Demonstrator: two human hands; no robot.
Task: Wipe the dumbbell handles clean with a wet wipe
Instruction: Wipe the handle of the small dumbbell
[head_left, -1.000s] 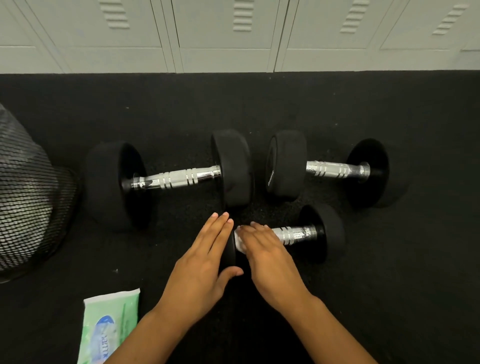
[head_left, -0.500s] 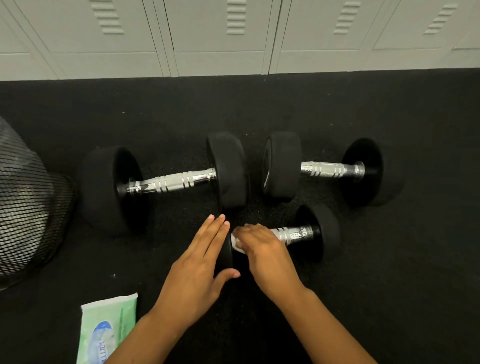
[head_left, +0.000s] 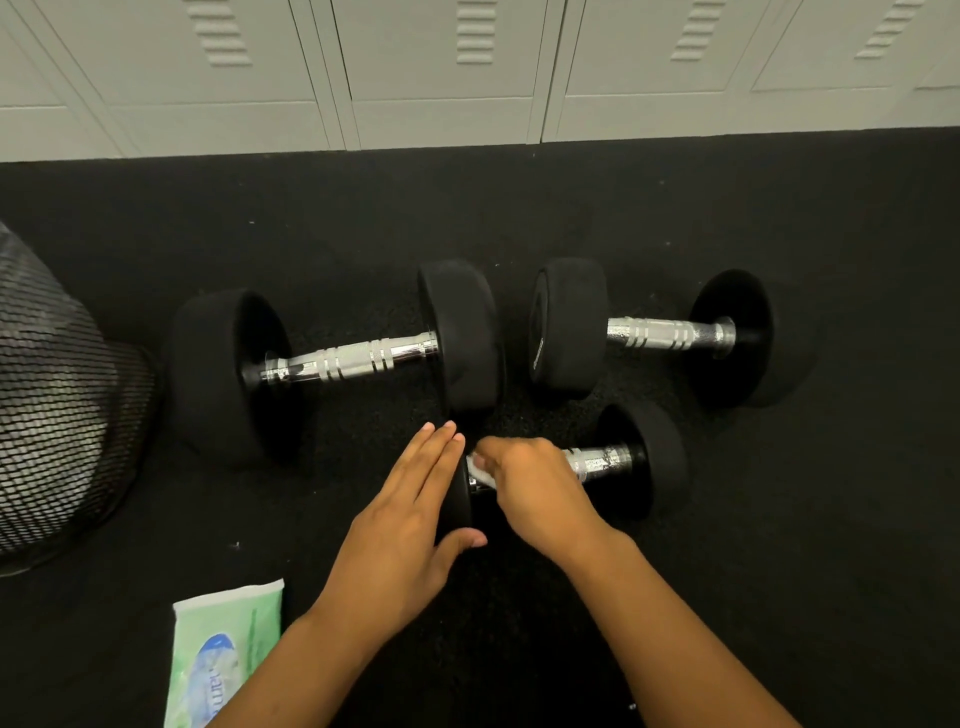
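Black rubber floor (head_left: 519, 218) runs up to a row of pale lockers (head_left: 441, 67) beyond my hands. Compared with a second ago little has changed: my left hand (head_left: 410, 530) is still pressed against the near weight of the small dumbbell (head_left: 649, 462), and my right hand (head_left: 535, 488) has curled tighter over the wet wipe (head_left: 479, 472), sitting at the same end of the handle (head_left: 600, 460), close to the left weight.

My left hand lies with fingers straight and flat along the outer face of that weight, thumb hooked under its near edge, steadying it. My right hand is closed around the wipe, wrapping it on the chrome handle; only a white scrap of it shows past my knuckles. The rest of the handle shows bare to the right of my right hand, ending in the far weight.

Just beyond my left fingertips lies the large dumbbell (head_left: 337, 358), its right weight almost touching them. Beyond my right hand lies the third dumbbell (head_left: 654, 332), well clear of it. Near my left forearm, on its outer side, is the green pack of wipes (head_left: 223, 654), lying flat on the floor. Far off to the left of my left hand stands a black mesh bin (head_left: 57, 405), partly cut off by the edge of view.
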